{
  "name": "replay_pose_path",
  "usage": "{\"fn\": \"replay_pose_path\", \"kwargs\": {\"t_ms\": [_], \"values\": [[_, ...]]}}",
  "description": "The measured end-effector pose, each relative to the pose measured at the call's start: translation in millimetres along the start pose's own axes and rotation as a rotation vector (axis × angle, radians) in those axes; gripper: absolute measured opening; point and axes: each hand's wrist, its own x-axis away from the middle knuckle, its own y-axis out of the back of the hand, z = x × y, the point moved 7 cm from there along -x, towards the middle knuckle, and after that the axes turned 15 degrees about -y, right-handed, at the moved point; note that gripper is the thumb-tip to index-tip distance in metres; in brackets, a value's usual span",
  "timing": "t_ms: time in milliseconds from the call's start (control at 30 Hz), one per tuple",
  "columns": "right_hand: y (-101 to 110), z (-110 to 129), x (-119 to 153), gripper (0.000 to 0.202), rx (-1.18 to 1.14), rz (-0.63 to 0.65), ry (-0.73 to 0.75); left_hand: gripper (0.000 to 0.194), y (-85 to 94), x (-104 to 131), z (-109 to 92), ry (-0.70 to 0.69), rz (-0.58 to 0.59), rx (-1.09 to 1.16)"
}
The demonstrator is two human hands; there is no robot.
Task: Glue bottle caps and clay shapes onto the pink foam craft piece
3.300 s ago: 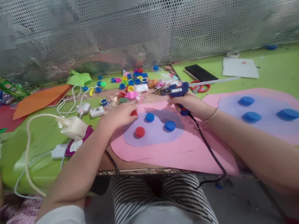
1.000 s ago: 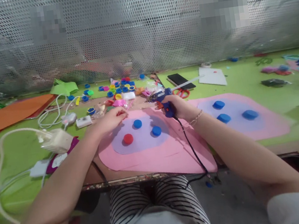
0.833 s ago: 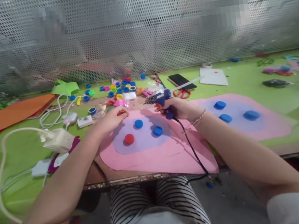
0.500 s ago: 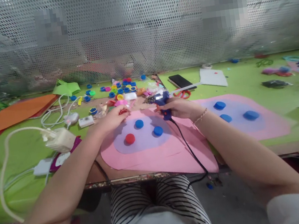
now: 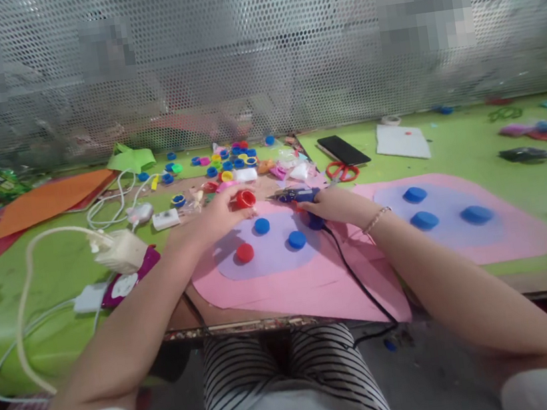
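Note:
Between the fingers of my left hand (image 5: 227, 212) is a red bottle cap (image 5: 245, 199), its hollow side turned up and toward the right. My right hand (image 5: 331, 205) grips a dark blue glue gun (image 5: 297, 195) whose nozzle points left, a short way from the cap. Below both hands lies a pink sheet (image 5: 285, 291) with a lilac paper shape (image 5: 271, 264) on it. Two blue caps, one of them this blue cap (image 5: 297, 239), and a flat red cap (image 5: 245, 253) rest on the lilac shape. The glue gun's black cord trails down over the table edge.
Loose caps (image 5: 237, 159) in several colours lie at the back. Red scissors (image 5: 342, 171) and a black phone (image 5: 343, 150) are behind my right hand. A second pink sheet (image 5: 524, 236) with three blue caps lies right. A plug adapter (image 5: 121, 250) and cables sit left.
My left hand has turned the red cap so its open side shows. The glue gun has tipped to a flatter angle, its nozzle nearer the cap. The view has shifted slightly.

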Motion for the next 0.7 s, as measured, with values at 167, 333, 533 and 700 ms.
{"fn": "replay_pose_path", "kwargs": {"t_ms": [167, 333, 533, 700], "values": [[20, 10, 13, 0.038, -0.042, -0.141, 0.050, 0.047, -5.2, 2, -6, -0.060, -0.007, 0.058], [51, 50, 51, 0.009, -0.416, -0.359, 0.550, 0.041, -17.6, 7, -14, -0.024, 0.029, 0.105], [53, 68, 80, 0.017, -0.436, -0.388, 0.848, 0.035, -33.9, 15, -20, 0.022, 0.082, 0.143], [48, 69, 80, 0.013, -0.442, -0.353, 0.883, 0.038, -43.1, 14, -6, -0.026, 0.138, 0.270]]}}
